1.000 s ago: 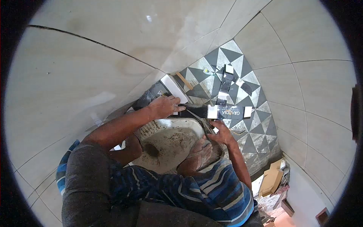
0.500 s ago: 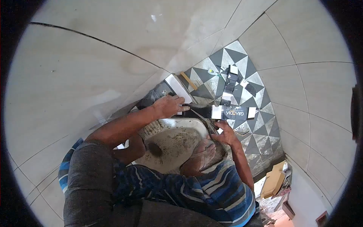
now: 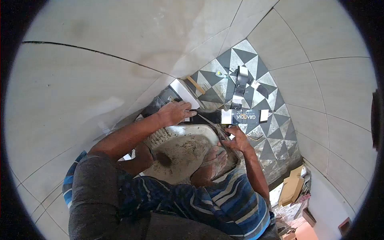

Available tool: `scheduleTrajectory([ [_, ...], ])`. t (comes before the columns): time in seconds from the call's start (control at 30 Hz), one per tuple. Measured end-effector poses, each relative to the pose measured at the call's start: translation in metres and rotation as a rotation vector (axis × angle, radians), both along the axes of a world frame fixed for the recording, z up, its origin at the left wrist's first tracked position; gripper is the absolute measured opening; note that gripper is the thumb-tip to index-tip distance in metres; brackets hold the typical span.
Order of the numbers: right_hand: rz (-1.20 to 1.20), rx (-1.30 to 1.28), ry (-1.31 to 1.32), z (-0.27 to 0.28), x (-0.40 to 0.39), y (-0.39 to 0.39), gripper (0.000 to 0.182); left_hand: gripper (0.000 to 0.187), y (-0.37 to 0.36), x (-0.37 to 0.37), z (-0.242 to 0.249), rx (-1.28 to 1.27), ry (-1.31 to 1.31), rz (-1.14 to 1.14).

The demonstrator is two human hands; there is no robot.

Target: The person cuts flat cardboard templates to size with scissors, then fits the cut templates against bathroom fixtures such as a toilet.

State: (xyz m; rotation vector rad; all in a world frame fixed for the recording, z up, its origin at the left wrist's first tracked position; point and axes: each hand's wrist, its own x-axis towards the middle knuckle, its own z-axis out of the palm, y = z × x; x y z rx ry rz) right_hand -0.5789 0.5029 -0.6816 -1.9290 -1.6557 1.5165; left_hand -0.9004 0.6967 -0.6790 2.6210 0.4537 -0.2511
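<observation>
"While the left arm (image 3: 128, 134) reaches in from the left, what does the left hand (image 3: 175, 113) do?"

"It lies on the long black card (image 3: 212, 115), fingers close together and pointing right. I can't tell if it pinches."

"And the right hand (image 3: 238, 140)?"

"The right arm (image 3: 257, 174) bends up from the near right. The fingers curl and the thumb points left, close to a thin strip (image 3: 208, 121) that runs between the hands. I can't tell if it pinches the strip."

"So where's the long black card?"

"Just past the far rim of the dirty pan (image 3: 180, 150), touching the left end of the box piece (image 3: 245, 117) that says GRANDIA."
</observation>
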Motion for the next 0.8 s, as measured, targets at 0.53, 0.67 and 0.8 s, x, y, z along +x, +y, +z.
scheduleTrajectory([
  [0.53,0.066,0.159,-0.059,-0.011,0.004,-0.008,0.068,0.038,0.001,0.001,0.003,0.005,-0.049,-0.031],
  [0.67,0.000,0.003,0.014,-0.006,0.002,-0.007,0.066,0.038,0.001,0.002,0.008,-0.011,-0.015,-0.006],
  [0.8,-0.008,0.051,-0.006,-0.001,0.000,-0.006,0.064,0.038,0.000,-0.001,-0.001,-0.007,-0.062,-0.012],
])
